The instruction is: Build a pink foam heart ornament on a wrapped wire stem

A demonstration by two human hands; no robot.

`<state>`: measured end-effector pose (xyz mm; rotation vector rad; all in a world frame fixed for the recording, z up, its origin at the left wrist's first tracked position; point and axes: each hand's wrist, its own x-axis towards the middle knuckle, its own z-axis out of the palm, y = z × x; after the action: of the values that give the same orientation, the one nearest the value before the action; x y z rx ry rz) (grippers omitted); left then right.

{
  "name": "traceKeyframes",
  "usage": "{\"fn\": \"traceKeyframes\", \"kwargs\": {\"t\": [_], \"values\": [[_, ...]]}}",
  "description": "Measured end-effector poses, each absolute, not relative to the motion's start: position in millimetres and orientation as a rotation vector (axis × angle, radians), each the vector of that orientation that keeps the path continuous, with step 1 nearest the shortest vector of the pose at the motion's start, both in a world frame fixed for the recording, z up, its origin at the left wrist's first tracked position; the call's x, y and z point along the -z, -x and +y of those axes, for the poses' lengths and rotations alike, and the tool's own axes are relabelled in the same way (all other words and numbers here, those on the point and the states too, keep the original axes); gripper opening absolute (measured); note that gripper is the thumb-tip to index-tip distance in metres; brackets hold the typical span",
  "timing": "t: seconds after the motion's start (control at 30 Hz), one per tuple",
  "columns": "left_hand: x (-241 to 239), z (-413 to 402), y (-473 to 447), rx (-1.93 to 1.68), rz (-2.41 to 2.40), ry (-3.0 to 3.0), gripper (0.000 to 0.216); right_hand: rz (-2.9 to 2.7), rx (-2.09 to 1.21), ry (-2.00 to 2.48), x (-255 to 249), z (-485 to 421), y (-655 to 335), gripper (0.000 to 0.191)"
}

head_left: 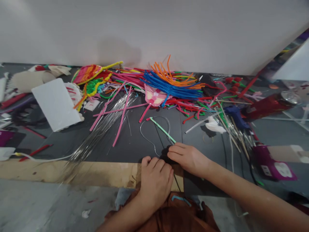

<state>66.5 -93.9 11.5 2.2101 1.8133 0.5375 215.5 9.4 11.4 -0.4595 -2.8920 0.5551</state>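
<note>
"What lay closest to you?"

"My brown clothes [173, 222], with a blue strip [181, 201] on them."

"And your left grip?"

"My left grip [156, 178] was curled, knuckles up, over the wood [103, 172] along the near edge of the tabletop [125, 153]. Its fingertips were hidden, so I couldn't tell whether it held anything."

"The right one?"

"My right grip [189, 158], just beyond the left, was pinched on the near end of the green stem [164, 131]. The stem slanted away leftward, its far end beside the top of a wire [140, 130] that bowed out over the tabletop."

"What sat around that?"

"A purple box [274, 162] to the right, and silver wires [96, 138] in a loose sheaf to the left, near some pink stems [122, 119]. A white card [56, 104] lay farther left."

"And at the back?"

"Blue stems [173, 88] heaped beside a pink piece [155, 95], orange stems [166, 75] fanned behind them, then the wall [154, 29]."
</note>
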Motion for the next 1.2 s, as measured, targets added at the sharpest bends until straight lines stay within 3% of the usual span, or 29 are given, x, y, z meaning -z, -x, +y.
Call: {"fn": "traceKeyframes", "kwargs": {"t": [0.4,0.63,0.87,1.2], "values": [[-15,-95,-54,-0.531,1.787,-2.156,0.019,-2.964,-0.487,0.425,-15,11,-215,0.014],[-20,-103,-36,-0.675,1.622,-1.472,0.014,-2.854,-0.445,0.412,-16,12,-217,0.019],[-22,-104,-39,-0.866,1.117,-0.489,0.052,-2.728,-0.52,0.428,-15,5,-209,0.017],[-29,-97,-58,-1.029,1.038,-0.184,0.029,-2.746,-0.508,0.455,-26,-5,-201,0.013]]}}
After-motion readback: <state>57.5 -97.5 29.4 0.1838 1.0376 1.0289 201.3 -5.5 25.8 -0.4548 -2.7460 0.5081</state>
